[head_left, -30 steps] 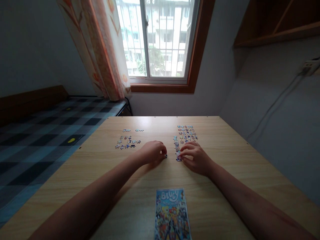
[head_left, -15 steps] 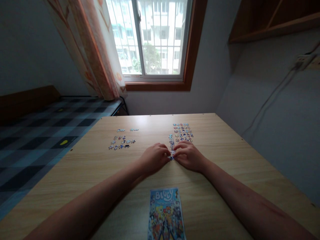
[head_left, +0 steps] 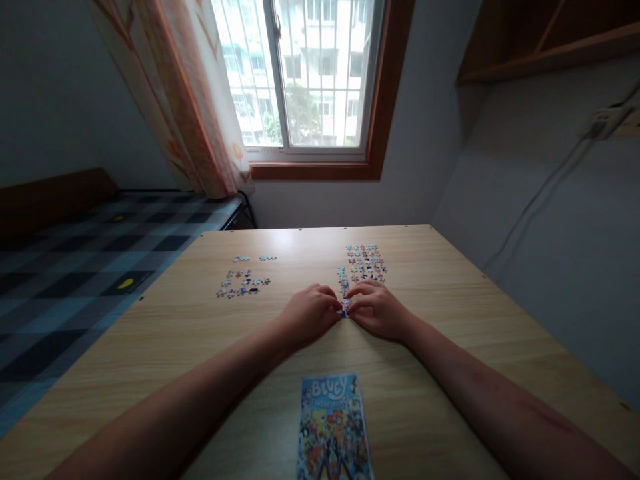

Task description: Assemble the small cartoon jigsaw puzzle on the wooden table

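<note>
A narrow strip of joined jigsaw pieces (head_left: 343, 279) runs toward me on the table. At its near end, my left hand (head_left: 314, 312) and my right hand (head_left: 377, 308) meet from either side, fingertips closed on a small jigsaw piece (head_left: 344, 313). Part of that piece is covered by the fingers. Rows of loose jigsaw pieces (head_left: 367, 257) lie just beyond my right hand. Farther left, a scattered group of jigsaw pieces (head_left: 243, 283) sits apart from both hands.
A colourful picture sheet or box marked "BLUEY" (head_left: 333, 427) lies on the wooden table (head_left: 430, 393) between my forearms. Short rows of pieces (head_left: 268, 258) lie at the back left. A bed (head_left: 100, 260) stands left of the table.
Both hands stay at the near end of the strip with barely any movement. The view has tilted very slightly.
</note>
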{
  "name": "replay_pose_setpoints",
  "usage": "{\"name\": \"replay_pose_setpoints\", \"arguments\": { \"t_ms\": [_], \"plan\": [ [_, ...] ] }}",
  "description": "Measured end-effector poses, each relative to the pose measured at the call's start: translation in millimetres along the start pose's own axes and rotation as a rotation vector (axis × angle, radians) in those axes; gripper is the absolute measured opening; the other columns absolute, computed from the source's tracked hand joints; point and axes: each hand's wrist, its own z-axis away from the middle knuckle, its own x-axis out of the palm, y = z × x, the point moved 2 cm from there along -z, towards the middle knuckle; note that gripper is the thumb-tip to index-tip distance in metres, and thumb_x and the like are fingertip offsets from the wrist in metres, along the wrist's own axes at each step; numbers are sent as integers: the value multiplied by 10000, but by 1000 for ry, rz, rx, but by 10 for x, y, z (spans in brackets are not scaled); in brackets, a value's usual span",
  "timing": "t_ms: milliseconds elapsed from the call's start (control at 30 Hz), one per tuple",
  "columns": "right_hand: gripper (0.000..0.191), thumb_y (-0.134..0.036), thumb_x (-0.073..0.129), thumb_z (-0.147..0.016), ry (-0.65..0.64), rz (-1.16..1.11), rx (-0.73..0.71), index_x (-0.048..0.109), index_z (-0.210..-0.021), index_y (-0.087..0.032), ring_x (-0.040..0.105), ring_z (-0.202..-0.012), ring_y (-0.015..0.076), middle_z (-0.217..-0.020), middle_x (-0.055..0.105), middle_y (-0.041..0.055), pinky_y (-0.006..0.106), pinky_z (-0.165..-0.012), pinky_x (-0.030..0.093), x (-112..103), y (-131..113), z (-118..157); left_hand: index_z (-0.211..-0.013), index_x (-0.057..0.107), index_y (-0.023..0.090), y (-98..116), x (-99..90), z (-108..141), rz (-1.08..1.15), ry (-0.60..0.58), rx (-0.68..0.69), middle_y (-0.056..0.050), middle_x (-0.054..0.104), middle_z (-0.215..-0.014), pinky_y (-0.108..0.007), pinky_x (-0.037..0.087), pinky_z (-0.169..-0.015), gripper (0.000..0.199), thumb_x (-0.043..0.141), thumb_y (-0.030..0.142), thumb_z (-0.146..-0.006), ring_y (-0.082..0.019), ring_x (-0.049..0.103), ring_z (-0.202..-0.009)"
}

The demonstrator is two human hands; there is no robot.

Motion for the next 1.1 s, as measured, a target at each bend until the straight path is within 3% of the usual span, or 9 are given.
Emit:
{"name": "replay_pose_setpoints", "arguments": {
  "t_ms": [733,1100],
  "plan": [
    [111,-183,713,-863,22,-19,-25,761,-819,-273,641,-1013,235,-1060,746,20,458,-982,479,-3,-12,-4,-879,795,264,-2,34,13,11,63,72,-22,762,-980,-335,521,-855,156,654,199,-874,-192,652,-912],
    [81,-195,717,-884,310,45,115,758,-845,-252,650,-995,246,-965,747,45,456,-949,492,-70,84,9,-944,783,238,-30,16,22,105,75,31,-40,752,-984,-332,517,-838,133,667,221,-881,-180,654,-869]
  ]
}}
